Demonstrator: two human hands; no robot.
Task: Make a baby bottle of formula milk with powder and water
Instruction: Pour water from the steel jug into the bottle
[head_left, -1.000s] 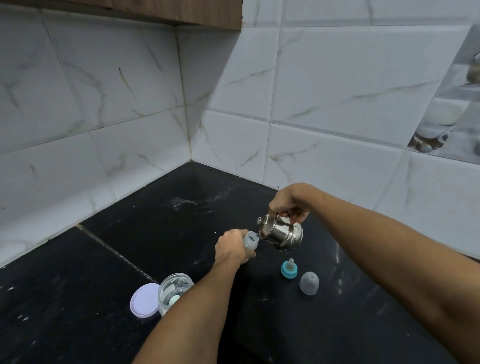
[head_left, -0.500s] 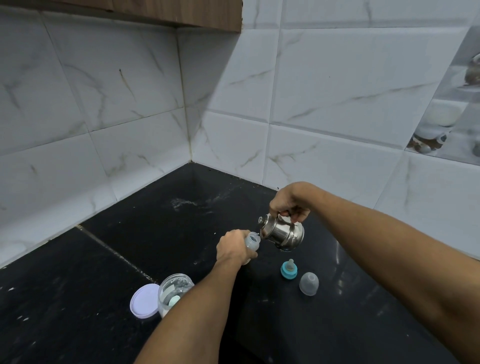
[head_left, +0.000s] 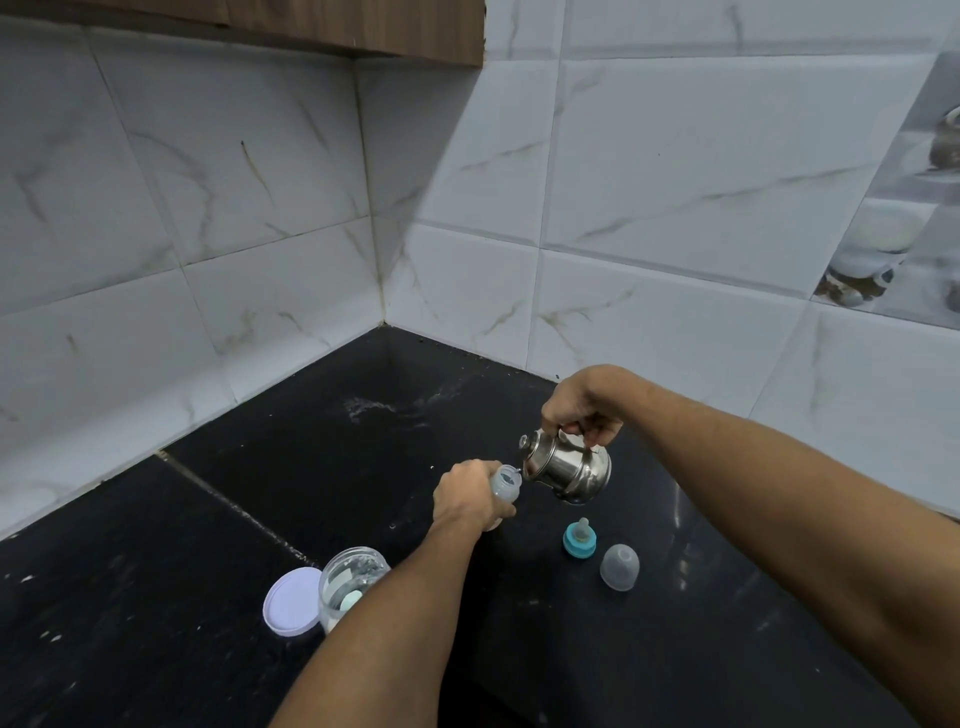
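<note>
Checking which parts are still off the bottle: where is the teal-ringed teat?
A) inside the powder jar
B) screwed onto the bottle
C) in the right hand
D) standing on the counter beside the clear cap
D: the teal-ringed teat stands on the black counter beside the clear cap, while the left hand grips the open bottle and the right hand tips the steel pot over its mouth.

This is a home kitchen corner. A black stone tabletop (head_left: 363, 467) meets white marble-look wall tiles (head_left: 675, 182), one decorative tile (head_left: 893, 234) shows printed crockery, a wooden cabinet (head_left: 363, 26) hangs overhead, and a small steel kettle (head_left: 569, 467) is in view.
</note>
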